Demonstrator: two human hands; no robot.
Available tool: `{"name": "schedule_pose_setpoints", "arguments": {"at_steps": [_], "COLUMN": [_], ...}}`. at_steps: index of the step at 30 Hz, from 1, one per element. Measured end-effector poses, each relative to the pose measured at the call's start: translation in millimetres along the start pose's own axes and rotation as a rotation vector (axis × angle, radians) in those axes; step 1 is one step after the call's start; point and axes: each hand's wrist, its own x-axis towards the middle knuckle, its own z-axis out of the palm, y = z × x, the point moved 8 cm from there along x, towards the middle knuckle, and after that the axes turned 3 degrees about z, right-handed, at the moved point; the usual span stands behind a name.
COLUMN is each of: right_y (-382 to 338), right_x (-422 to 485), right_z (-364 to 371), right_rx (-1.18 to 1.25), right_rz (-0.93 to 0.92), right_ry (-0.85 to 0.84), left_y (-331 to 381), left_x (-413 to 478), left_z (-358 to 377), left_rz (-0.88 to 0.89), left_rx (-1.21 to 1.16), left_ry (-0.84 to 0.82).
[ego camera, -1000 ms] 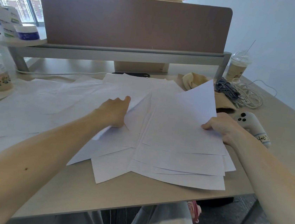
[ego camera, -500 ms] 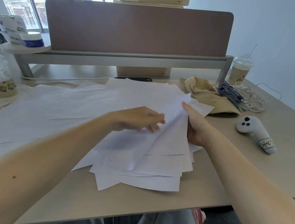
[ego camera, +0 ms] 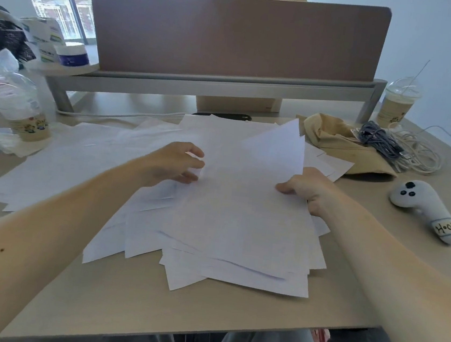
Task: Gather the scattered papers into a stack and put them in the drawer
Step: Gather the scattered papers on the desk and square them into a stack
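A loose pile of white papers point(ego camera: 234, 228) lies fanned out in front of me on the beige desk point(ego camera: 147, 302). My right hand point(ego camera: 305, 189) grips the pile's right edge, and the top sheet's far corner curls upward. My left hand point(ego camera: 176, 163) pinches the left edge of the same upper sheets between thumb and fingers. More scattered sheets point(ego camera: 79, 159) spread flat over the desk to the left, under my left forearm. No drawer is in view.
A plastic water bottle point(ego camera: 15, 107) stands at the left. A tan cloth point(ego camera: 345, 145) with coiled cables point(ego camera: 401, 148), a lidded drink cup point(ego camera: 398, 103) and a white controller point(ego camera: 425, 210) sit to the right. A brown partition point(ego camera: 234, 36) runs across the back.
Both hands have pushed the right-hand sheets inward into a tighter pile. My right hand went from under the sheets to gripping their right edge, and a sheet corner rose again.
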Motion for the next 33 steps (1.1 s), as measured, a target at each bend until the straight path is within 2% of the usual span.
{"name": "schedule_pose_setpoints", "arguments": {"at_steps": [2, 4, 6, 9, 11, 13, 18, 21, 24, 29, 33], "right_y": [-3, -2, 2, 5, 7, 8, 10, 7, 5, 1, -6], "right_x": [4, 6, 7, 7, 5, 4, 7, 5, 4, 1, -3], "right_z": [-13, -26, -32, -33, -32, -33, -34, -32, -23, 4, 23], "right_rx": [-0.053, -0.042, -0.054, -0.073, -0.071, -0.072, -0.073, -0.035, 0.032, 0.129, 0.303], "right_rz": [-0.013, 0.011, 0.042, 0.058, 0.062, 0.06, 0.061, 0.046, 0.044, 0.059, 0.038], "right_ry": [0.085, 0.119, 0.112, 0.102, 0.09, 0.085, 0.083, 0.07, 0.007, -0.073, -0.147], "left_y": [-7, -22, -37, -37, -34, -33, -24, -3, 20, 48, 56], "left_x": [4, 6, 8, 15, 19, 22, 18, 14, 9, -10, -27], "left_z": [-29, -45, -54, -52, -49, -49, -61, -74, -69, 0, 69], "left_rz": [0.056, 0.042, -0.01, 0.037, 0.074, 0.116, 0.214, 0.22, 0.217, 0.111, 0.031], "left_rx": [0.383, 0.728, 0.78, 0.833, 0.957, 1.06, 1.193, 1.114, 0.9, 0.477, 0.173], "left_ry": [0.092, 0.043, -0.03, -0.105, -0.116, -0.07, 0.179, 0.305, 0.304, 0.096, -0.162]}}
